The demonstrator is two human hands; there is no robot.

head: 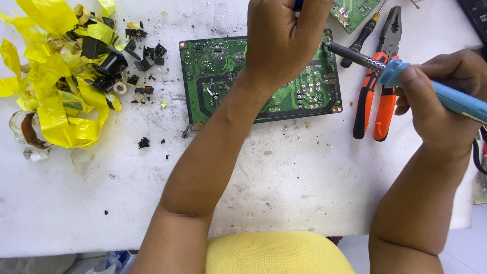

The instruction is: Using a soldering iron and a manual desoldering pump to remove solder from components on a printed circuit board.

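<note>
A light-blue-handled soldering iron [446, 96] is being gripped by the right hand [436, 106], tip at the green rectangular circuit board [218, 76]. A small blue-tipped tool is being pinched by the left hand [281, 38] above it.

Work surface: a white foam sheet [284, 193], marked with dark specks and scuffs, is laid over the table.
Yellow tape: a loose heap of torn yellow strips [56, 91] is seen at the far left.
Black parts: small black components [114, 63] and fragments are scattered beside the heap.
Pliers: orange-handled pliers [378, 96] are laid to the right of the large board.
Screwdriver: a screwdriver [361, 38] with a black grip is placed just beside the pliers.
Second board: a corner of another green board [352, 11] is visible at the top edge.
Debris: single black crumbs [144, 143] are spread in front of the heap.
</note>
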